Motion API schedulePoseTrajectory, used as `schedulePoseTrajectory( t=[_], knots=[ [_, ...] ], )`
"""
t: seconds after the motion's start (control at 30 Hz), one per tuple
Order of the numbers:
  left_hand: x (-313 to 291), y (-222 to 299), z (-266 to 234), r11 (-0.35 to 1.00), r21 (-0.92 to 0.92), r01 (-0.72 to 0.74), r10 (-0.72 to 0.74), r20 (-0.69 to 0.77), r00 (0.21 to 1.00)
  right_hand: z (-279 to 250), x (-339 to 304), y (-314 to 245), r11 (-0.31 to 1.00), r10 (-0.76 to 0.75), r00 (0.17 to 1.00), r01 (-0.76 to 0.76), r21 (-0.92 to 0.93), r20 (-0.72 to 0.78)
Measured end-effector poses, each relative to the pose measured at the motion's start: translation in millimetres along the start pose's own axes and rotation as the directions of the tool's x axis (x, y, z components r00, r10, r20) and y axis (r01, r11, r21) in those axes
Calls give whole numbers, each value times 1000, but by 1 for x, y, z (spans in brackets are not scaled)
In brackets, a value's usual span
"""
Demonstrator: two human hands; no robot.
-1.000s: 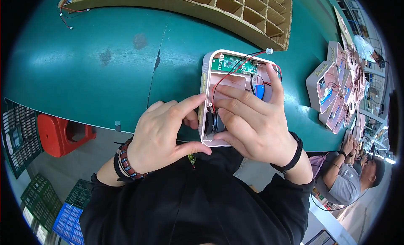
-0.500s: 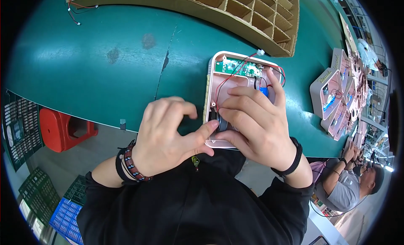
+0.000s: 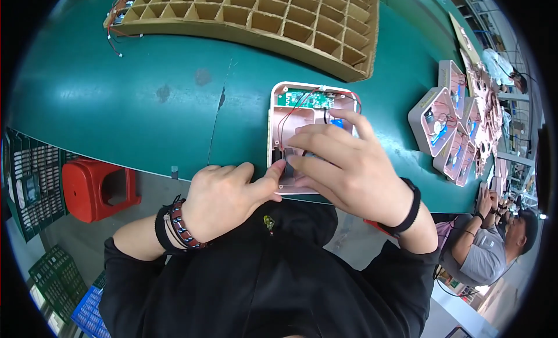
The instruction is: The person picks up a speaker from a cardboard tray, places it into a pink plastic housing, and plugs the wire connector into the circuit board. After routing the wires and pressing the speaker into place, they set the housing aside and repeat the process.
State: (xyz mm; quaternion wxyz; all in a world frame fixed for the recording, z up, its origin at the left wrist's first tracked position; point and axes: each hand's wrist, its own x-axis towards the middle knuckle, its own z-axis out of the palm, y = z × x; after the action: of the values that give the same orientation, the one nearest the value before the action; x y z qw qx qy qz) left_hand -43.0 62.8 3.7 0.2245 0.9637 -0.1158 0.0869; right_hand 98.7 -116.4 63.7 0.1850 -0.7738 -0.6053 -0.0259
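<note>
A pale pink plastic housing [image 3: 271, 120] lies open side up on the green table before me. Inside it are a green circuit board [image 3: 296, 99], red and black wires and a blue part [image 3: 337, 123]. My left hand [image 3: 224, 193] grips the housing's near left corner, its thumb inside against a dark part and a fingertip below the near wall. Over the housing bends my right hand [image 3: 349, 166], its thumb and lower fingers closed around a black round part [image 3: 288, 171] in the near left compartment. The index finger arches toward the blue part. My fingers hide much of the interior.
A cardboard box with dividers [image 3: 273, 21] stands at the back, with wired parts at its left end. Several similar pink housings [image 3: 433, 120] lie at the right, where a person [image 3: 482, 245] works. A red stool [image 3: 87, 190] and plastic crates [image 3: 55, 274] stand at the left.
The housing and my hands appear lower left in the picture, as the whole view has shifted. My left fingers have curled in more. The white plug's wires now lie along the housing's far edge.
</note>
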Motion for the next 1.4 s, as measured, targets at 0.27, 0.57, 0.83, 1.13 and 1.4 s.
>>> schedulePoseTrajectory(
  t=[0.27, 0.57, 0.83, 1.13, 1.4],
  knots=[
    [33, -3, -40, 926, -364, 99, -132, -65, 989, -43, 33, 29, 965, -69, 994, 44, -258, -88],
    [86, -10, -37, 954, -289, -77, -22, -322, 946, -37, 45, 32, 904, 129, 992, -112, 413, -13],
    [89, -13, -37, 806, -588, 60, -194, -168, 966, -28, 38, 42, 972, 47, 989, -14, 236, -138],
    [86, -11, -29, 866, -498, 46, -204, -267, 942, -28, 38, 29, 934, -235, 958, 177, -310, -162],
    [83, -1, -31, 994, -99, -36, -4, -378, 926, -31, 35, 20, 919, -165, 985, 137, -370, -44]
  ],
)
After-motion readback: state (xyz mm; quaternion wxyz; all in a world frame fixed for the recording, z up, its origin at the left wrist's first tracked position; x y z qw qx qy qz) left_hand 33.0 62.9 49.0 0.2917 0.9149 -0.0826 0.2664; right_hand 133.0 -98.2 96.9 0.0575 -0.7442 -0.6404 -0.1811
